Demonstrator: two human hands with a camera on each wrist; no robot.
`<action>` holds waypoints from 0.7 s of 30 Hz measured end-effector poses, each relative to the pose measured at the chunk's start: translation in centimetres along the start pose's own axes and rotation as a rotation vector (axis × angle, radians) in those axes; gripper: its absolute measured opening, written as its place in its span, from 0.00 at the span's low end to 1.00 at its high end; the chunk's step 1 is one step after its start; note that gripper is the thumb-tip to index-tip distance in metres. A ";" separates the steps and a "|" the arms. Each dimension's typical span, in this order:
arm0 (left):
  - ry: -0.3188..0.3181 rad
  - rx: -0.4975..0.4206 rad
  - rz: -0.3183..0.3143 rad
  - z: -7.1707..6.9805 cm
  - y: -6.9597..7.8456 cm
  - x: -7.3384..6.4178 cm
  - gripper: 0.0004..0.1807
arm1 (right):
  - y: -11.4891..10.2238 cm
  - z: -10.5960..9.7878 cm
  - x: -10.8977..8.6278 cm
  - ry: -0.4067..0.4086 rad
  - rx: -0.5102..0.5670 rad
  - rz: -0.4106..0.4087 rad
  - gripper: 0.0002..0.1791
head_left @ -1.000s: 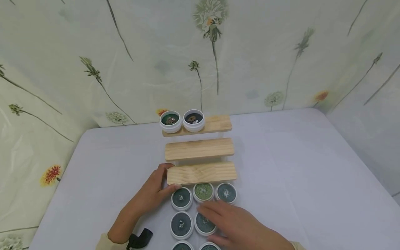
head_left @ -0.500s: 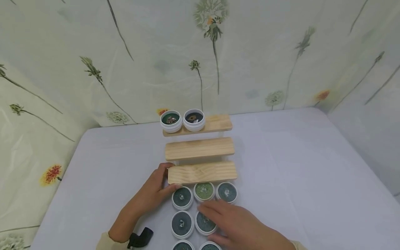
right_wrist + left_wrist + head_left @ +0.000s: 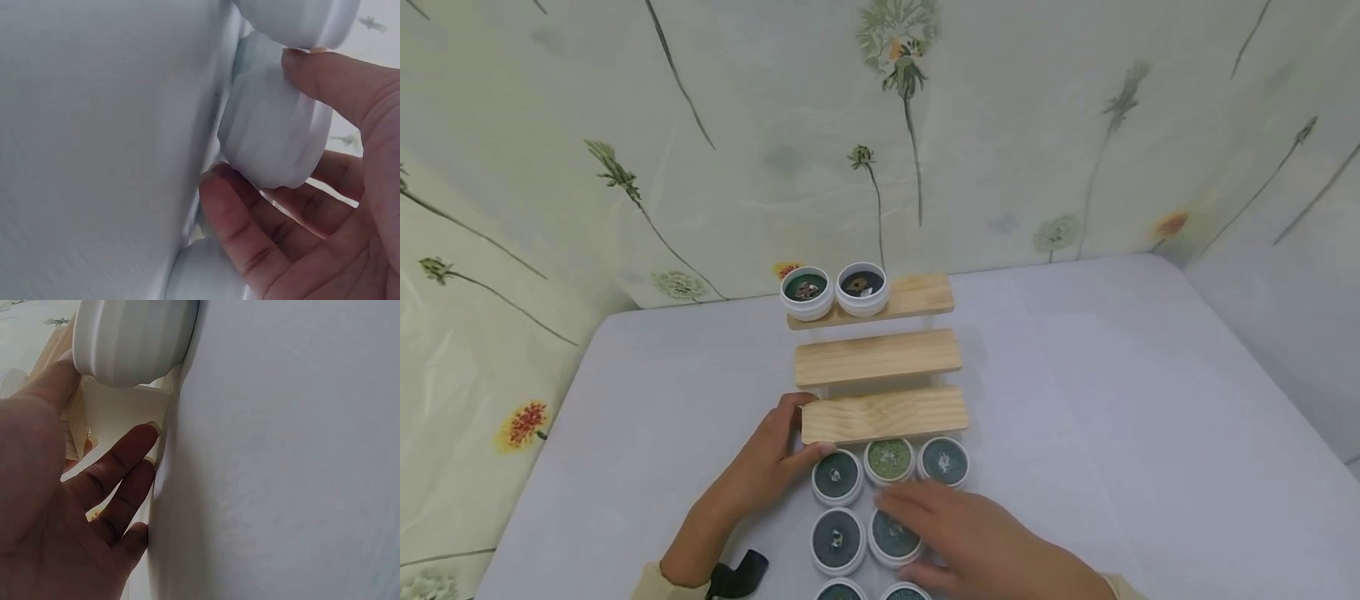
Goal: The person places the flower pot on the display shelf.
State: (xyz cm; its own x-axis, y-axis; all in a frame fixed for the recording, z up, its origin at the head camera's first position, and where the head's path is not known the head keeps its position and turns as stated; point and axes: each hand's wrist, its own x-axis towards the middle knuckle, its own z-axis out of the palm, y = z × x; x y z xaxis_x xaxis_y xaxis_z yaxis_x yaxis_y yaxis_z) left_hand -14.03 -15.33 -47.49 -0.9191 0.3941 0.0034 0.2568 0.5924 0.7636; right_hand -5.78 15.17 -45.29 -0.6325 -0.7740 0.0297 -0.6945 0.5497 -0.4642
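Observation:
A three-step wooden stand [image 3: 883,417] is at mid-table in the head view. My left hand [image 3: 758,462] grips the left end of its lowest board, thumb at the front corner and index finger behind. In the left wrist view, the other fingers [image 3: 128,450] hang loosely below. My right hand [image 3: 962,533] holds a small white pot [image 3: 891,540] with a dark green top, in the rows before the stand. The right wrist view shows my thumb on one side of this ribbed pot [image 3: 269,125] and fingers on the other. Part of its top is hidden by my fingers.
Several similar pots, including a light green one [image 3: 889,458], stand in rows by my hands. Two pots with brownish bits, one green inside [image 3: 807,288] and one dark [image 3: 862,285], sit on the top board. A flowered cloth [image 3: 1000,150] hangs behind the white table [image 3: 1112,400].
The head view has shifted slightly. Both hands keep their places, and the pots and stand have not moved.

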 end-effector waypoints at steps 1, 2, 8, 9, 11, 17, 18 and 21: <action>0.000 -0.003 0.002 0.0 0.0 0.0 0.36 | 0.0 -0.2 0.0 -0.011 0.018 0.020 0.34; -0.001 -0.005 0.002 0.1 0.0 0.1 0.36 | -0.1 -0.4 -0.1 -0.011 0.031 0.034 0.34; 0.007 0.009 -0.008 0.0 0.0 0.0 0.36 | -0.4 -2.5 0.0 0.147 0.009 -0.011 0.35; 0.008 0.013 -0.011 0.0 0.0 0.0 0.36 | -0.4 -3.1 0.1 0.193 -0.010 -0.030 0.35; 0.006 0.020 -0.014 0.0 0.0 -0.1 0.37 | -0.3 -4.4 0.2 0.296 -0.051 -0.065 0.37; 0.000 0.013 -0.003 -0.2 0.0 -0.1 0.37 | 1.3 -8.4 1.3 0.480 -0.118 -0.005 0.42; -0.001 0.013 -0.001 -0.2 0.0 -0.1 0.37 | 1.7 -9.1 1.7 0.497 -0.120 0.014 0.42; -0.008 0.006 0.006 -0.2 0.0 0.0 0.37 | 3.0 -10.7 3.0 0.543 -0.128 0.064 0.41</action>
State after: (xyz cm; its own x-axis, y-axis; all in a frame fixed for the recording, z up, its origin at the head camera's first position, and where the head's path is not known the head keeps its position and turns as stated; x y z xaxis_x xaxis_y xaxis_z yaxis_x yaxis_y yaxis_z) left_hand -14.06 -15.45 -47.39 -0.9151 0.4032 0.0028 0.2642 0.5943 0.7596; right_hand -13.38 17.87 -37.11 -0.7371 -0.4833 0.4724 -0.6635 0.6503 -0.3700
